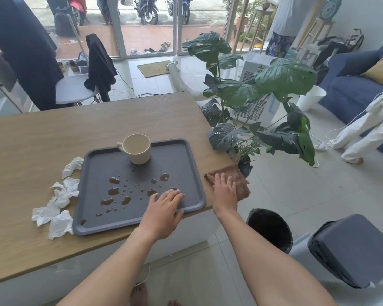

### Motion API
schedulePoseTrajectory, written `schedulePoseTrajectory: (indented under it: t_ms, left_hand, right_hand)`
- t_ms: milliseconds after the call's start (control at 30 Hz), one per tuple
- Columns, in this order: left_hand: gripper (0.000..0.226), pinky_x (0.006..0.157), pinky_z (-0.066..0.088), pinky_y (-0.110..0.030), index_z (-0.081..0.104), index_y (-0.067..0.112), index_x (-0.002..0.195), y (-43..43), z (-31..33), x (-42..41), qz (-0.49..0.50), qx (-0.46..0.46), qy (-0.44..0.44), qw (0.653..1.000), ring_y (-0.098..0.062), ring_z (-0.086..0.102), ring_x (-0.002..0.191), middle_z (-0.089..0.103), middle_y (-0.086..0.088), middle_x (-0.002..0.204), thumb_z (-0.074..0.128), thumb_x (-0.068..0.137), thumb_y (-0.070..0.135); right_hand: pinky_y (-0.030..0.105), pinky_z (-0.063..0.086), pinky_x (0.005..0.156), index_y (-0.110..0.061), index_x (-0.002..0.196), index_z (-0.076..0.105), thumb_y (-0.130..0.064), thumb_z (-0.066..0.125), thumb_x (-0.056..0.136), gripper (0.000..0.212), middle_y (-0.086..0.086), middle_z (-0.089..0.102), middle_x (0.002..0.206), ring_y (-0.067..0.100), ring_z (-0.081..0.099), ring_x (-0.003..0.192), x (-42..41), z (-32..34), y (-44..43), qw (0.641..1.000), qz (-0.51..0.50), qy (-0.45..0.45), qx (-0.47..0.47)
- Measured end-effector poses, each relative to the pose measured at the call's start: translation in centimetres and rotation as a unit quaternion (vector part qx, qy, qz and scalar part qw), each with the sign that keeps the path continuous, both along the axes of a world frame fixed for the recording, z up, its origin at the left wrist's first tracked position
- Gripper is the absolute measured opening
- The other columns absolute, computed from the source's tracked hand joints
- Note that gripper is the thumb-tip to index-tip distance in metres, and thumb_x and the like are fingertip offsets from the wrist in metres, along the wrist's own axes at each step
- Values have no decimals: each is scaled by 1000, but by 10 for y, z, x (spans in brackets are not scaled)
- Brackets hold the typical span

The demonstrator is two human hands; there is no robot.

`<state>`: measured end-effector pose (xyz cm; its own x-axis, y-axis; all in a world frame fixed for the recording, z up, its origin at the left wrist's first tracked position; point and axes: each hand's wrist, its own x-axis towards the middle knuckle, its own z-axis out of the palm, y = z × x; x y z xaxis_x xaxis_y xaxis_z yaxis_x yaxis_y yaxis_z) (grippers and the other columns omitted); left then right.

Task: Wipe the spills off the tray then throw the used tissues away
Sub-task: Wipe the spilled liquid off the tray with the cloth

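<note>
Left hand point(164, 206) flat on tray point(181, 164), right hand point(224, 193) flat on cloth point(237, 173), cup point(137, 149) behind spills point(113, 191)

Bright daylight from glass doors point(146, 25) behind, soft shadows, wide-angle edge bending

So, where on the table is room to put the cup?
Free: bare table behind the tray and cup, and the wide strip left of the tissues. Crowded: tissues line the tray's left side, the cloth under the right hand fills the right edge, spills and the left hand cover the tray's front.
</note>
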<state>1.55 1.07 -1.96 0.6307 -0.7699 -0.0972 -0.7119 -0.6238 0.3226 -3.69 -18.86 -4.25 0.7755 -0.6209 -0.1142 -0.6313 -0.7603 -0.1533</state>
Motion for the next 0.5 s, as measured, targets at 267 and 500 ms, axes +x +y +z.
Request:
schedulePoseTrajectory:
  t_ms: [267,500]
  left_hand:
    - [44,115,17,-41,36,30,141,26,11,27,62,-13,-11,998,-10,25,141,34,11,149,39,98,38]
    - [46,112,20,-39,39,28,141,70,15,61,139,-6,-37,990,-11,29,139,38,8,148,42,97,40]
  right_hand:
    - [41,43,90,-12,125,53,-26,27,102,37,15,62,116,34,53,111,10,33,-2,965,-116,-157,176]
    - [35,42,81,-15,125,52,-28,28,102,35,14,62,111,31,55,104,13,35,35,948,-84,-208,227]
